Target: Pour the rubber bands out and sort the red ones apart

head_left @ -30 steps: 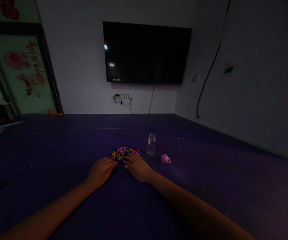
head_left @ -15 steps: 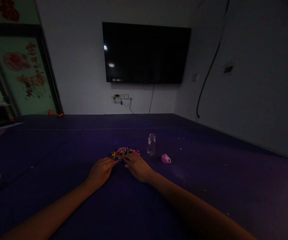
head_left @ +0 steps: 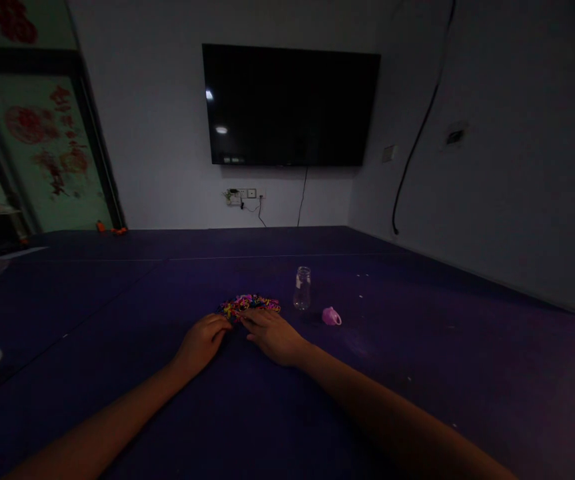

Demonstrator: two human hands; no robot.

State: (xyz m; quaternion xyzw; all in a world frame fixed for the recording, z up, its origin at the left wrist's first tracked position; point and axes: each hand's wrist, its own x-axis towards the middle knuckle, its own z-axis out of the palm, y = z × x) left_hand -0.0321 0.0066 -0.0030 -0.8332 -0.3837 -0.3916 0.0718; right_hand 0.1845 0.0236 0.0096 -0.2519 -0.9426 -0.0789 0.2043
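Has bands [head_left: 248, 302] just beyond curled left fingers [head_left: 216, 320] and partly under close-set, outstretched right fingers [head_left: 258, 316]; cannot tell if pinching.

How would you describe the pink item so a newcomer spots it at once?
Below the wall-mounted television stretches a purple surface, with a clear bottle standing on it. To the bottle's right, nearer the camera, lies the small pink item, set apart by colour and side loop.

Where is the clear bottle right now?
In the head view, the bottle stands right of centre, between the colourful pile and the pink cap.
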